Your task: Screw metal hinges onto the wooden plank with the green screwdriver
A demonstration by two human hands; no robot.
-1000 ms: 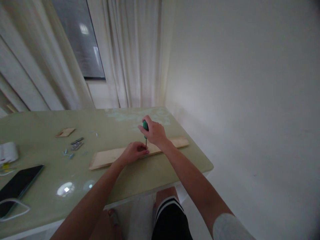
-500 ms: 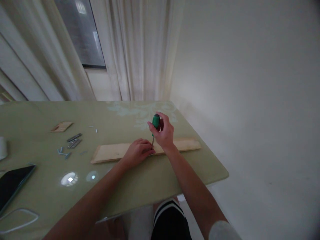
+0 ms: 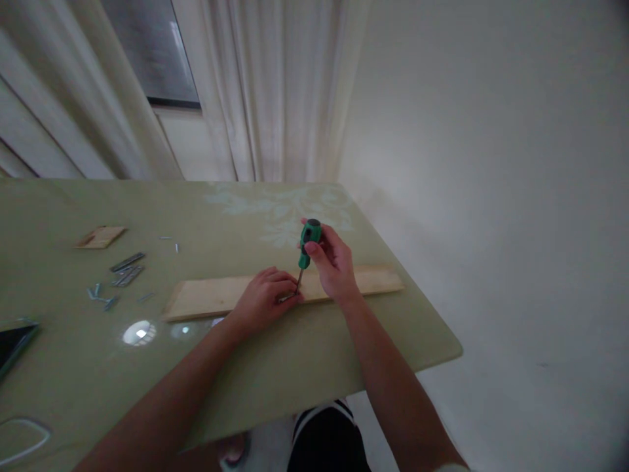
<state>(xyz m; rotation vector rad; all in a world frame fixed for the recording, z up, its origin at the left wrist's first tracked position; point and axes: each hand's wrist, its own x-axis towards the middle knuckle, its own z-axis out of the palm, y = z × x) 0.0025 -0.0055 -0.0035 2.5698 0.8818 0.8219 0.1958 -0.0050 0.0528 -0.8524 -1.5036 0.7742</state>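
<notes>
A long pale wooden board (image 3: pixel 204 296) lies across the table. My right hand (image 3: pixel 338 265) grips a green and black screwdriver (image 3: pixel 310 237), held nearly upright with its top leaning slightly right. The shaft runs down to the board's near edge, beside the fingertips of my left hand (image 3: pixel 265 298). That hand rests on the board, its thumb and fingers closed round a small metal piece (image 3: pixel 286 298) by the screwdriver's tip. Fingers cover most of this piece, so its shape is unclear.
Left of the board lie several flat metal pieces (image 3: pixel 128 274), several screws (image 3: pixel 102 297) and a thin wooden piece (image 3: pixel 102 237). A dark flat device (image 3: pixel 14 344) and a white cable (image 3: pixel 34 446) are at the far left. A wall (image 3: pixel 515 229) stands to the right.
The screwdriver's handle has tilted to the right, and my right hand has turned and shifted slightly right around it. My left hand stays on the board. The camera view has shifted a little.
</notes>
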